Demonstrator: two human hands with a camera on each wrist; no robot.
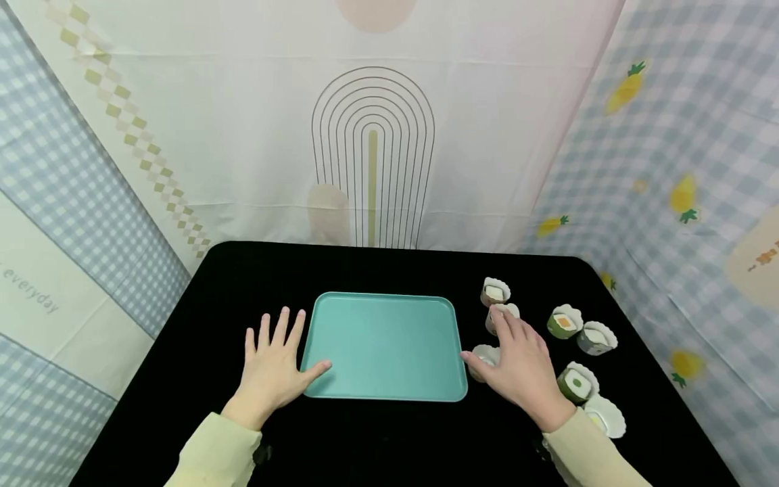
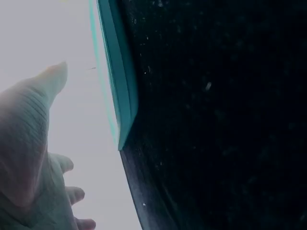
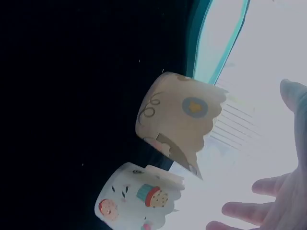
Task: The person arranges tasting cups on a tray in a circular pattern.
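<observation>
A turquoise rectangular tray [image 1: 385,346] lies on the black table. My left hand [image 1: 274,365] is held over its left side, fingers spread and straight, the thumb above the tray. In the left wrist view the tray's edge [image 2: 120,81] shows beside that thumb. My right hand [image 1: 520,368] spreads its fingers over the paper baking cups to the right of the tray, holding nothing. Partly hidden below it are a cup by the thumb [image 1: 485,353] and another under the fingertips [image 1: 508,311]. The right wrist view shows a cup with a star print [image 3: 180,115] and a cupcake-print cup [image 3: 139,196], both apart from the fingers.
Another scalloped paper cup [image 1: 495,291] stands behind the right fingertips. Farther right are a green cup with an orange patch [image 1: 563,322], a grey cup [image 1: 596,338], a green cup [image 1: 577,382] and a white cup [image 1: 608,416]. Fabric curtains [image 1: 255,135] hang around the table [image 1: 389,439].
</observation>
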